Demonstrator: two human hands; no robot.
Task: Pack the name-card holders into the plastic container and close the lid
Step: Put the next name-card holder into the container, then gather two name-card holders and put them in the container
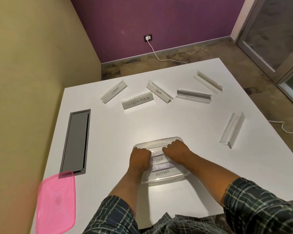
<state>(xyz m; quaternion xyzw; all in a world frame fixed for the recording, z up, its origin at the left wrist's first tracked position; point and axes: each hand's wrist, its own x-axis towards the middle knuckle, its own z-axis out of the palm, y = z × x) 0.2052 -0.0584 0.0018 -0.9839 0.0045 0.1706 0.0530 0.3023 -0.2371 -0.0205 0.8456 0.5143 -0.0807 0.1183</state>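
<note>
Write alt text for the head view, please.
Both hands, left and right, press name-card holders into a clear plastic container on a white table. Six holders lie loose beyond; the pink lid sits off, near-left.

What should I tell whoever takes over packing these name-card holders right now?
Left hand and right hand: both inside the clear plastic container, curled around a holder there; the grip is hidden.
Done: holders labelled TIGER and ALPHA lie in the container.
Left: six clear holders on the white table, including ELEPHANT, SUPERMAN and PANDA.
Then fit the pink plastic lid, lying at the table's near-left edge.
</note>
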